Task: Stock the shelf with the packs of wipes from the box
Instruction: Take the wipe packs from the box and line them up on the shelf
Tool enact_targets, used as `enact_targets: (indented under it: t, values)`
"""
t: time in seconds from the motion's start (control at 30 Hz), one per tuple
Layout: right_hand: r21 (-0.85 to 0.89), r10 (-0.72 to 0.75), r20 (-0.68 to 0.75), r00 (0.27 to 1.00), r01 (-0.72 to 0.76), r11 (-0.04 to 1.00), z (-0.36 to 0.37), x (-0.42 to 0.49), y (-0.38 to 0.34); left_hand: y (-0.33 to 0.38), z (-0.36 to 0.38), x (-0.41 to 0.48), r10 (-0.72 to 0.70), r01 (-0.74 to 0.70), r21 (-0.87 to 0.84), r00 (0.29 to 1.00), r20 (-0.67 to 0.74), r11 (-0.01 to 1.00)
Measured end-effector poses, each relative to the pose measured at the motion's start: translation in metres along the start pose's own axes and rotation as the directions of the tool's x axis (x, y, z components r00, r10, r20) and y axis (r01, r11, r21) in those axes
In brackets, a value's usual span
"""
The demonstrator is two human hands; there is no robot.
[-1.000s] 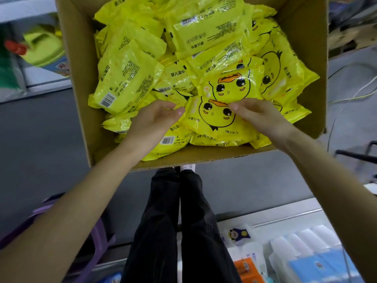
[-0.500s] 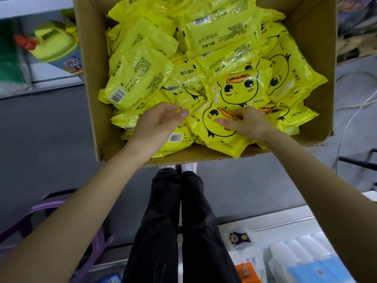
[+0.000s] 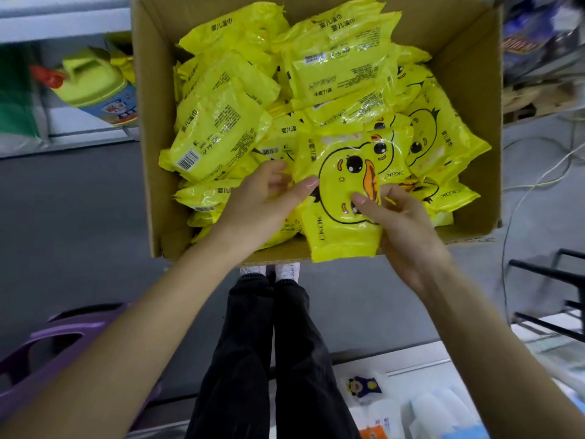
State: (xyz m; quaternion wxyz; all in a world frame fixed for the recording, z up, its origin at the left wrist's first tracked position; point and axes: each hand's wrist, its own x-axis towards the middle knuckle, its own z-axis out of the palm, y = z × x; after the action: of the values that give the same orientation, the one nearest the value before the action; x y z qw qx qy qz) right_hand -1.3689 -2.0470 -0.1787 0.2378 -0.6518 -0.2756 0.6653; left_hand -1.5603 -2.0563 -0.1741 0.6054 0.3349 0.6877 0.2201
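Cardboard box [image 3: 148, 128] full of yellow wipe packs. Duck-face pack [image 3: 345, 198] lifted at box's near edge, lower end hanging over the rim. Right hand [image 3: 402, 229] pinches it, thumb on the duck print. Left hand [image 3: 262, 201] holds its left edge, fingers curled behind.

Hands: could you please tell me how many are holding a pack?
2. The left hand pinches the pack at its left edge; the right hand grips its right side, thumb on the duck face. Both hold the same pack.
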Motion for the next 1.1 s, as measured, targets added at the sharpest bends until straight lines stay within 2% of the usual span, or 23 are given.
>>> enact_targets:
  t: [0.07, 0.13, 0.2, 0.27, 0.33, 0.4, 0.43, 0.57, 0.67, 0.73, 0.8, 0.93, 1.03, 1.1]
  values:
    - [0.083, 0.02, 0.097, 0.995, -0.028, 0.996, 0.017, -0.008, 0.005, 0.007, 0.001, -0.003, -0.029, 0.032, -0.163, 0.999, 0.02, 0.986]
    - [0.057, -0.019, 0.184, 0.983, 0.009, 0.998, 0.029, -0.015, 0.005, 0.01, -0.002, -0.005, -0.07, 0.067, -0.319, 0.998, 0.003, 0.945]
    - [-0.05, -0.039, 0.209, 0.977, 0.05, 0.998, 0.032, -0.014, -0.002, 0.008, -0.013, -0.005, -0.136, 0.114, -0.417, 0.99, -0.024, 0.902]
    - [-0.264, -0.102, 0.13, 0.986, 0.133, 0.955, 0.028, 0.0, -0.012, 0.005, -0.024, -0.005, -0.2, 0.166, -0.426, 0.979, -0.037, 0.89]
    - [-0.558, -0.29, 0.03, 0.956, 0.257, 0.789, 0.015, 0.026, -0.02, 0.001, -0.032, -0.004, -0.197, 0.158, -0.393, 0.979, -0.061, 0.906]
    - [-0.793, -0.435, -0.008, 0.9, 0.259, 0.551, -0.003, 0.057, -0.027, -0.001, -0.037, -0.005, -0.19, 0.149, -0.398, 0.98, -0.066, 0.905]
    - [-0.861, -0.455, 0.004, 0.89, 0.235, 0.451, -0.013, 0.073, -0.029, -0.003, -0.039, -0.006, -0.197, 0.153, -0.408, 0.978, -0.067, 0.9]
    - [-0.97, -0.383, 0.123, 0.916, 0.192, 0.148, -0.033, 0.112, -0.027, -0.009, -0.043, -0.008, -0.233, 0.176, -0.477, 0.97, -0.063, 0.861]
    - [-0.975, -0.361, 0.21, 0.909, 0.167, -0.145, -0.033, 0.126, -0.023, -0.014, -0.045, -0.012, -0.263, 0.183, -0.553, 0.962, -0.069, 0.813]
    - [-0.956, -0.362, 0.214, 0.907, 0.119, -0.267, -0.029, 0.13, -0.028, -0.017, -0.047, -0.015, -0.278, 0.196, -0.585, 0.959, -0.053, 0.787]
    - [-0.948, -0.353, 0.205, 0.913, 0.096, -0.303, -0.024, 0.13, -0.034, -0.02, -0.05, -0.018, -0.279, 0.203, -0.607, 0.96, -0.033, 0.768]
    - [-0.945, -0.245, 0.216, 0.945, 0.139, -0.296, -0.016, 0.125, -0.043, -0.022, -0.057, -0.027, -0.273, 0.182, -0.66, 0.961, -0.037, 0.729]
    - [-0.948, -0.112, 0.134, 0.985, 0.094, -0.304, -0.013, 0.115, -0.048, -0.02, -0.063, -0.033, -0.263, 0.149, -0.672, 0.962, -0.069, 0.725]
    - [-0.965, -0.04, 0.076, 0.996, 0.063, -0.255, -0.01, 0.107, -0.051, -0.014, -0.068, -0.04, -0.253, 0.138, -0.682, 0.965, -0.072, 0.718]
